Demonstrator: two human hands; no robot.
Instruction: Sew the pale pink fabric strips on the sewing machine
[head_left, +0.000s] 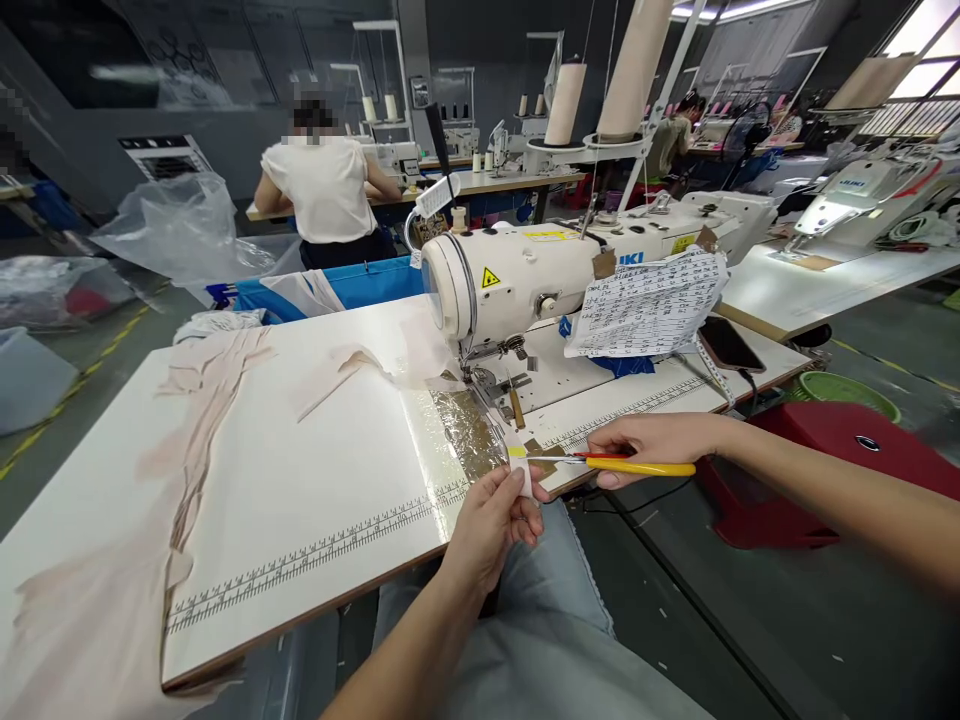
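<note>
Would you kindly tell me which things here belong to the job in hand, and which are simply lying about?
In the job:
small pale piece, pinched in the left hand
yellow-handled tool, in the right hand, its tip at that piece
probably the sewing machine and pale pink fabric

Apparently just lying about:
phone
red stool

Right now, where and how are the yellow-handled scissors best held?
Probably by the yellow grip, coming from the right. The yellow-handled scissors lie nearly level, grip end rightward, while the slim blades point left at the pale cloth piece in the left hand. The right hand holds that grip, well clear of the tips.
</note>
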